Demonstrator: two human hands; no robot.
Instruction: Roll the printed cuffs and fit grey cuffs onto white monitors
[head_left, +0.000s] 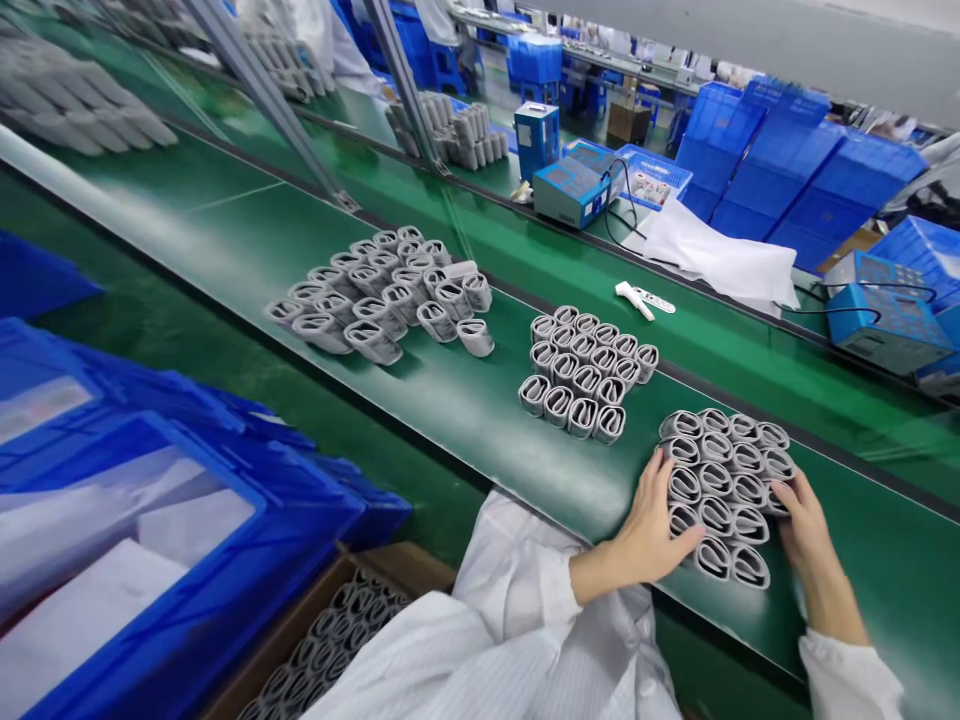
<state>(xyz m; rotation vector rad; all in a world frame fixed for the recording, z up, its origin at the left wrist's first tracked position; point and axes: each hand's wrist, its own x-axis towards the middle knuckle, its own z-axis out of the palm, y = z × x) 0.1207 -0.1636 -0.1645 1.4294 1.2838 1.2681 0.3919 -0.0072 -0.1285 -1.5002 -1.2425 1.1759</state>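
Observation:
A block of rolled grey fabric cuffs [715, 480] stands on end on the green work surface [442, 400], packed in rows with their spiral ends up. My left hand [649, 525] presses along the block's left side, its thumb across the near-left rolls. Against the right side lies my right hand [810, 525], fingers curved round the outer rolls. Between them the two hands hold the block; some fingertips are hidden behind it. Just left, a second block of upright rolls [585, 350] stands apart. Farther left is a looser group of tilted rolls [375, 290].
Blue bins [247, 500] holding white sheets and a cardboard box [412, 565] of rolls are at lower left. Beyond the dark rail lie a small white device [636, 300], a white sheet [712, 250] and blue instruments [577, 185] with cables. Metal posts [270, 100] rise at upper left.

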